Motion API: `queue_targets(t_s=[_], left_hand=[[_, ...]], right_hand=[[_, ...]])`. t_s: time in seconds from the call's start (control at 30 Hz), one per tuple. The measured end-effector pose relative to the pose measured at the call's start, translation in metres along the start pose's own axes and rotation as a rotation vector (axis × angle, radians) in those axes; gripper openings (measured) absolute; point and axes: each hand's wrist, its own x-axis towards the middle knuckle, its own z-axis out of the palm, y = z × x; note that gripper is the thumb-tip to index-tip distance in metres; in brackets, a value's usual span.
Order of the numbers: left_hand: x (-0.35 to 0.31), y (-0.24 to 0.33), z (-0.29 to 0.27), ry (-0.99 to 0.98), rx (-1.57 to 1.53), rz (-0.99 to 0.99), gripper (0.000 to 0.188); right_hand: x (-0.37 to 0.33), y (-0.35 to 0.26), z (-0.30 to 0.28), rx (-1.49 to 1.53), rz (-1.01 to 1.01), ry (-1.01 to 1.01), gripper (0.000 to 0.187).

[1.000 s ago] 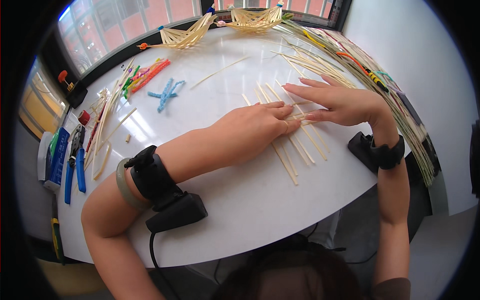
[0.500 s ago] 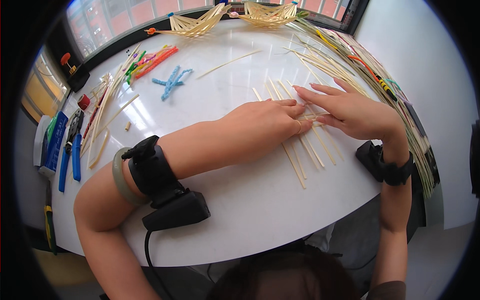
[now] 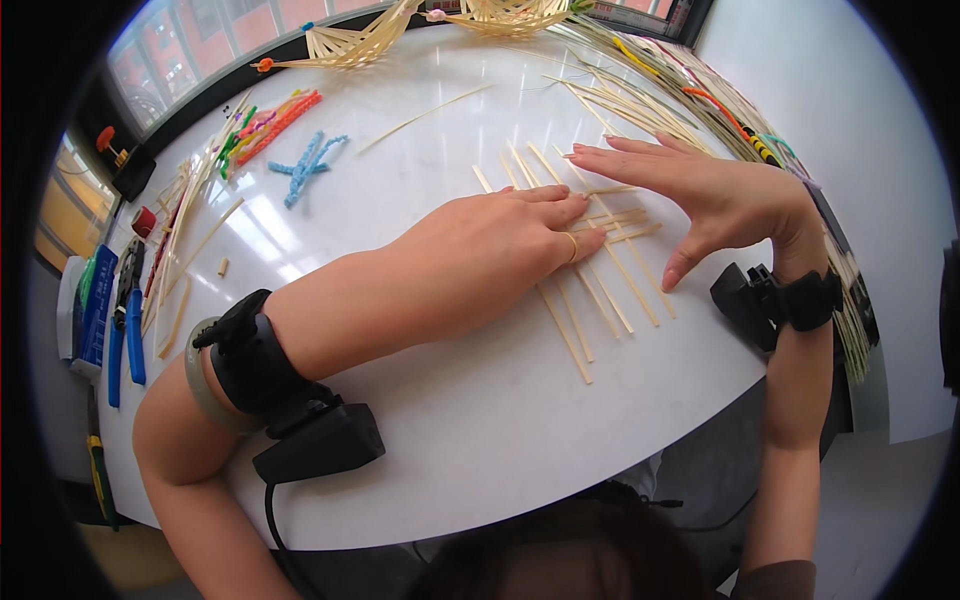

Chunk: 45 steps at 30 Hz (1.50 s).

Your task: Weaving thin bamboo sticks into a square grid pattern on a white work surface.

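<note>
Several thin pale bamboo strips [image 3: 565,335] lie side by side on the white table, slanting from far left to near right. Shorter crosswise strips [image 3: 630,233] run across them and stick out to the right. Flat across this lattice lies my left hand [image 3: 515,235], its fingers stretched together, pressing on the strips; its palm hides part of the crossings. My right hand [image 3: 700,200] hovers just right of it, thumb spread from the fingers. Its fingertips are over or near the strips' far ends; whether they touch cannot be told. Nothing shows in its grasp.
Woven strip pieces [image 3: 355,42] stand along the window. A bundle of long strips [image 3: 625,105] lies far right. Left are twisted blue pipe cleaners [image 3: 303,168], coloured pipe cleaners [image 3: 280,130], a tape roll [image 3: 144,221] and blue-handled pliers [image 3: 135,340]. A strip [image 3: 425,118] lies beyond my hands.
My right hand has drawn back to the right from the left one, its thumb opening away from the crosswise strips. The left hand stays flat on the lattice. The whole view has shifted slightly.
</note>
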Motion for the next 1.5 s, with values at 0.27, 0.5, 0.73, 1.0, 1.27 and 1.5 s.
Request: queue_targets(t_s=[0.27,0.5,0.73,1.0,1.27,1.5], left_hand=[[-0.003,0.001,-0.002,-0.014,-0.007,-0.023,0.043],[-0.001,0.001,-0.002,-0.033,-0.023,-0.021,0.04],[0.0,0.001,-0.001,-0.004,0.021,-0.016,0.042],[-0.002,0.0,-0.001,-0.009,-0.035,-0.037,0.044],[-0.003,0.003,-0.002,-0.006,0.004,-0.042,0.045],[-0.001,0.001,-0.001,0.0,0.015,-0.039,0.044]], right_hand=[[0.004,-0.017,-0.001,-0.033,0.053,-0.047,0.123],[0.004,-0.017,0.006,-0.165,0.17,0.041,0.123],[0.009,-0.013,0.003,-0.1,0.11,-0.01,0.126],[0.01,-0.01,0.003,-0.092,0.061,0.036,0.134],[0.01,-0.005,0.006,-0.079,0.044,0.001,0.133],[0.01,-0.006,0.006,-0.076,0.055,0.007,0.13]])
